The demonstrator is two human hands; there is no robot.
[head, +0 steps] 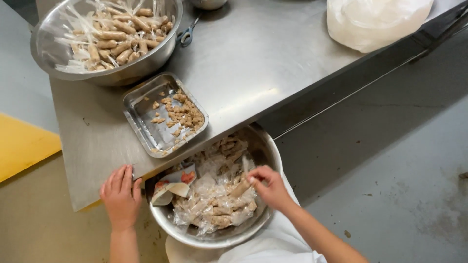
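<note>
Down low, the right hand (270, 187) reaches into a steel bowl (265, 146) that sits below the edge of the surface (253, 58), at the person's lap. Its fingers are pinched shut round one wrapped sausage (240, 188), lifted a little from the heap of wrapped sausages (214, 204) filling the bowl. At the bowl's left side lies a torn packet (173, 187) (white and grey, with red patches).

The left hand (120, 195) lies flat and open on the near corner of the surface, fingers spread over the edge, holding nothing.

Just beyond the bowl, on the surface, a small steel tray (141, 104) carries brownish crumbs (180, 113), mostly on its right half. Farther back at the left stands a big steel bowl (161, 53) of sausages in clear wrappers (117, 34). Blue-handled scissors (187, 35) lie just beside it. A white plastic bag (373, 22) rests at the far right corner. A yellow board (22, 143) shows at the left, below the surface.
</note>
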